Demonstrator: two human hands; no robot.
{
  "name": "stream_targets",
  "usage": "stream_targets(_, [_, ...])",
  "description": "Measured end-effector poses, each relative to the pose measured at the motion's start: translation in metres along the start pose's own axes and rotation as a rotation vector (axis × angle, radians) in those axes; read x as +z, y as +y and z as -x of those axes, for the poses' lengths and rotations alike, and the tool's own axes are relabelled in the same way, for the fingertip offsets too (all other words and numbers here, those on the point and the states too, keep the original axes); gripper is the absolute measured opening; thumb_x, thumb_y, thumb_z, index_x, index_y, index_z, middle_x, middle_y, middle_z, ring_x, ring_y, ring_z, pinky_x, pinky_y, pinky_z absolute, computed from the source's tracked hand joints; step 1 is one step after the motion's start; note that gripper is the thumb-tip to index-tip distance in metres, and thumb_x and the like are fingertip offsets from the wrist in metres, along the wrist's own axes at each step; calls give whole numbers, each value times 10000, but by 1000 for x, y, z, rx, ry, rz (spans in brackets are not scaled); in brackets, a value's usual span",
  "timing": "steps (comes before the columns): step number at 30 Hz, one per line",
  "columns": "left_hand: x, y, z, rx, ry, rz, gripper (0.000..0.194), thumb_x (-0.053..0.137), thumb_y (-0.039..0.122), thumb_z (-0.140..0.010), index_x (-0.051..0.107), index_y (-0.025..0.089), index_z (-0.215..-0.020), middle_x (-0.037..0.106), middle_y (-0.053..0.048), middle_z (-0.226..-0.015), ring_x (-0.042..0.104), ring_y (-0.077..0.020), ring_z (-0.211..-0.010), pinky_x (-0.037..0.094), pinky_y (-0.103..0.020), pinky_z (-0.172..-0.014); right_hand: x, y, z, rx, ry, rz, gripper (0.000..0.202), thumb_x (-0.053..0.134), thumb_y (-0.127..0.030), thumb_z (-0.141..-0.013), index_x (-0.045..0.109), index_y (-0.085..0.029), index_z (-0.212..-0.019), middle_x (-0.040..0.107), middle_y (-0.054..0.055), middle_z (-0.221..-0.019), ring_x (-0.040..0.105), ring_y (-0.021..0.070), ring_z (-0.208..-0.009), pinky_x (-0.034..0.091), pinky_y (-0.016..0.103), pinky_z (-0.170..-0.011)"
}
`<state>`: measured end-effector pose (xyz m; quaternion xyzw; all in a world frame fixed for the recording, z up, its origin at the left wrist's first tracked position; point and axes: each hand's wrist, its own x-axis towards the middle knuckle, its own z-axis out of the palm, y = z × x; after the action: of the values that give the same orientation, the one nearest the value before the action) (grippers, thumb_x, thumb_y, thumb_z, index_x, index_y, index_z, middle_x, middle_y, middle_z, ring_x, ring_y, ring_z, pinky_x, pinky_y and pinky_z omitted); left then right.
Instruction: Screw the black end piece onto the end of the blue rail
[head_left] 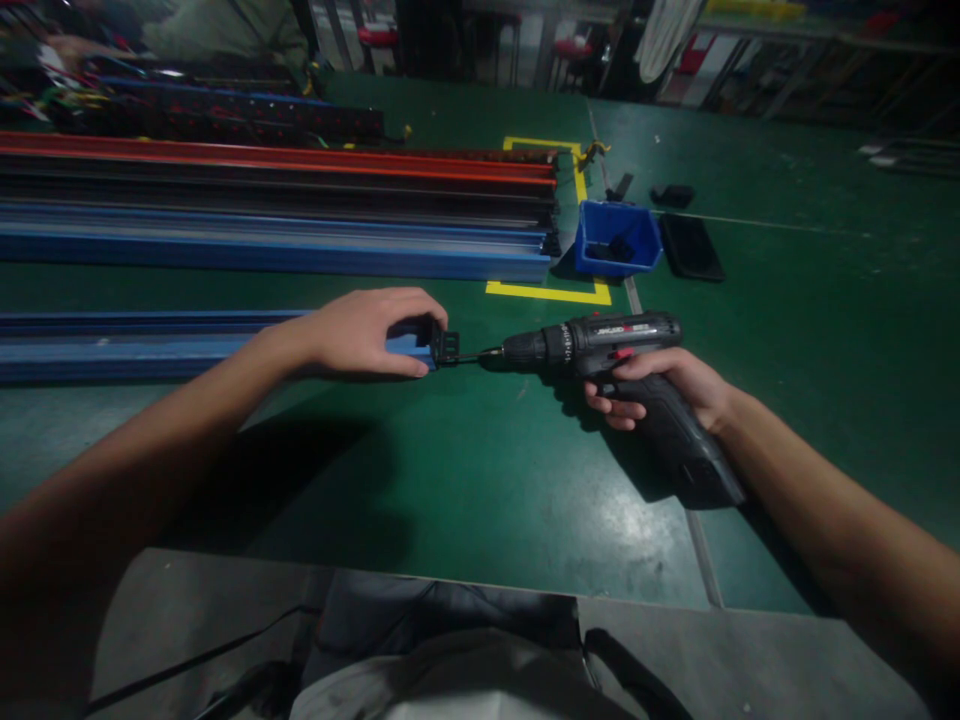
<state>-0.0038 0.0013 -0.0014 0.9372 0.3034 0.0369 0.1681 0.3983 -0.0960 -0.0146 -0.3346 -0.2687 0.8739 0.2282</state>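
Observation:
My left hand (375, 330) is closed around the right end of a blue metal profile (150, 350) that lies on the green table. A black plastic end piece (448, 346) sits at that end, between thumb and fingers. In my right hand (667, 385) is a black cordless drill (592, 342), held by its handle with the chuck facing left. Its thin bit (472, 356) reaches to the black end piece; whether the tip touches a screw is too small to tell.
Behind lie long blue profiles (300, 250), black ones and a red profile (300, 153). A blue bin (619, 265) with black parts stands right of them, by a black tray (694, 247). Yellow tape (547, 293) marks the table (480, 480). Another person's sleeve (225, 35) shows at the far left.

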Motion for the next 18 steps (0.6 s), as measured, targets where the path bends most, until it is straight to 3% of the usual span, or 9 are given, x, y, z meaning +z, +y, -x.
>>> stream_targets(18, [0, -1, 0, -11, -6, -12, 616, 681, 623, -832, 616, 277, -1337, 650, -61, -1360, 631, -275, -1184, 466, -351, -965, -1, 0, 1, 14, 6, 1, 221, 649, -166, -873, 702, -20, -1030, 706, 140, -875, 569, 102, -580, 583, 259, -633])
